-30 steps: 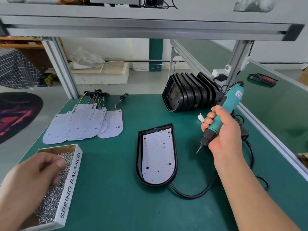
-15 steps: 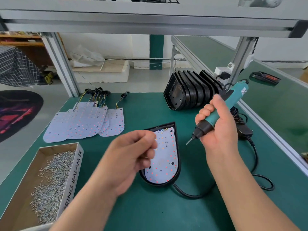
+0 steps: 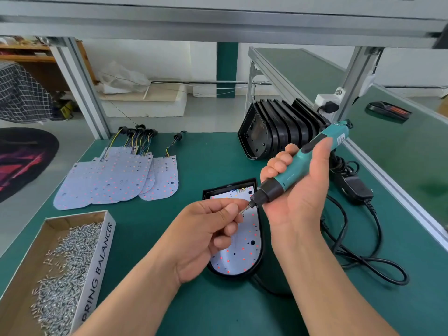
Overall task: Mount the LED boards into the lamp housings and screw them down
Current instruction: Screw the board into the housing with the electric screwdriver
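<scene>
A black lamp housing (image 3: 260, 253) lies on the green table with a white LED board (image 3: 244, 253) inside it. Above it, my left hand (image 3: 206, 234) pinches a small screw (image 3: 243, 211) at the bit of a teal electric screwdriver (image 3: 300, 163). My right hand (image 3: 298, 187) grips the screwdriver, tip pointing down-left. My hands hide much of the board.
A cardboard box (image 3: 97, 263) of several loose screws sits at front left. Spare LED boards (image 3: 116, 183) with wires lie at back left. A row of empty black housings (image 3: 278, 132) stands at back right. The screwdriver's black cable (image 3: 363, 263) coils at right.
My left hand left the screw box, came over the housing and brought a screw to the driver's bit. My right hand tilted the screwdriver down and leftward to meet it.
</scene>
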### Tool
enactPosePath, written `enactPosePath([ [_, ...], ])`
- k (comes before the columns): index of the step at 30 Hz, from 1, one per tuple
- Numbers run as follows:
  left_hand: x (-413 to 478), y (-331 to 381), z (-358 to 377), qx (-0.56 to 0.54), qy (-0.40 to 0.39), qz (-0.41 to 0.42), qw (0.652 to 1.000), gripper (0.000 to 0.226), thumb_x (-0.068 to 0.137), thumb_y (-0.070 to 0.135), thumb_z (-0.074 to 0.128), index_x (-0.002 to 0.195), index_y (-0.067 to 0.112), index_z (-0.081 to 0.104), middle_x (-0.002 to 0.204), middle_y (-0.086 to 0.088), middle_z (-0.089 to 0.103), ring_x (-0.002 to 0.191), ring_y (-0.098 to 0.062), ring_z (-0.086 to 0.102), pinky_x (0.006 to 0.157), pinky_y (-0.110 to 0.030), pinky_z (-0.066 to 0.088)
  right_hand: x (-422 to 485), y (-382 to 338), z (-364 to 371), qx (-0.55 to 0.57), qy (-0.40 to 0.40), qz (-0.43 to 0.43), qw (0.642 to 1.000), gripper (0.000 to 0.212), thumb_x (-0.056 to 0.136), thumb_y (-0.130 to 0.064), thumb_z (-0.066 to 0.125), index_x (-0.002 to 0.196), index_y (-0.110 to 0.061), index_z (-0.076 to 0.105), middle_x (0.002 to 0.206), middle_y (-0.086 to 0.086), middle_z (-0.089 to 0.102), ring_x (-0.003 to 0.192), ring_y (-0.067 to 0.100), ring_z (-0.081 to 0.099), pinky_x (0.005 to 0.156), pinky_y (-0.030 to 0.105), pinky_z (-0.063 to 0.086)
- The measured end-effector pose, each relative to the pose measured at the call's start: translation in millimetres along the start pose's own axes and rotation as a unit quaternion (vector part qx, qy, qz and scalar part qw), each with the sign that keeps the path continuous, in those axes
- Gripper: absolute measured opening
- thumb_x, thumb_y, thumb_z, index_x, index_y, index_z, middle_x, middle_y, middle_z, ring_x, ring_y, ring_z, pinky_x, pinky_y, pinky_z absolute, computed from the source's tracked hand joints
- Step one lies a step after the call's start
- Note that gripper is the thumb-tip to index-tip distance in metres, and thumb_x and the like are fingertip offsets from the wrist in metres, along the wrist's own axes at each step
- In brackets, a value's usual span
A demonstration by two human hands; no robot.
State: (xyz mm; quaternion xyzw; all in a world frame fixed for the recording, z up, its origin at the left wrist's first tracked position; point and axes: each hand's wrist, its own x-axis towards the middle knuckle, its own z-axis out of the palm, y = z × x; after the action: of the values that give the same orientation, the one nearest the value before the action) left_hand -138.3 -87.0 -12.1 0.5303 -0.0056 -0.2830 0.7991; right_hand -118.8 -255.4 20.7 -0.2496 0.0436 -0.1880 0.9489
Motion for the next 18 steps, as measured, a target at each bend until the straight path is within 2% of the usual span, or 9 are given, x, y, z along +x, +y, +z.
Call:
enactPosePath([
  [3, -1.5, -4.5, 0.9, 0.011, -0.009, -0.002, 1.000, 0.019, 0.098, 0.004, 0.066, 0.108, -0.002, 0.081, 0.088, -0.012, 0.068, 0.061, -0.011, 0.051, 0.045, -0.017, 0.037, -0.4, -3.8, -2.3, -0.008, 0.008, -0.010, 1.000, 0.049, 0.098, -0.065, 0.062, 0.090, -0.017, 0.060, 0.074, -0.005, 0.048, 0.059, 0.010, 0.046, 0.055, 0.022, 0.043],
  [7, -2.2, -5.4, 0.8, 0.020, -0.015, -0.001, 1.000, 0.017, 0.086, 0.009, 0.073, 0.098, 0.003, 0.084, 0.091, -0.015, 0.073, 0.059, -0.012, 0.052, 0.044, -0.018, 0.037, -1.7, -5.8, -6.4, -0.030, 0.019, -0.020, 0.999, 0.046, 0.097, -0.063, 0.064, 0.091, -0.017, 0.061, 0.074, -0.005, 0.050, 0.059, 0.010, 0.047, 0.055, 0.022, 0.044],
  [13, -3.4, -3.0, -0.1, 0.016, 0.001, -0.003, 1.000, 0.014, 0.100, 0.001, 0.065, 0.109, -0.002, 0.075, 0.092, -0.016, 0.074, 0.057, -0.011, 0.055, 0.043, -0.017, 0.038, -1.4, -7.2, -8.7, -0.027, 0.018, -0.029, 0.999, 0.045, 0.098, -0.062, 0.064, 0.091, -0.017, 0.061, 0.075, -0.004, 0.050, 0.060, 0.011, 0.048, 0.056, 0.023, 0.045],
  [18, -3.0, -4.1, 1.0, 0.009, -0.012, -0.012, 1.000, 0.017, 0.100, 0.000, 0.063, 0.113, -0.005, 0.073, 0.095, -0.017, 0.075, 0.058, -0.010, 0.055, 0.043, -0.017, 0.040, -2.4, -9.0, -8.2, -0.015, 0.010, -0.033, 0.999, 0.045, 0.098, -0.061, 0.064, 0.092, -0.016, 0.060, 0.076, -0.003, 0.049, 0.060, 0.011, 0.047, 0.055, 0.023, 0.045],
])
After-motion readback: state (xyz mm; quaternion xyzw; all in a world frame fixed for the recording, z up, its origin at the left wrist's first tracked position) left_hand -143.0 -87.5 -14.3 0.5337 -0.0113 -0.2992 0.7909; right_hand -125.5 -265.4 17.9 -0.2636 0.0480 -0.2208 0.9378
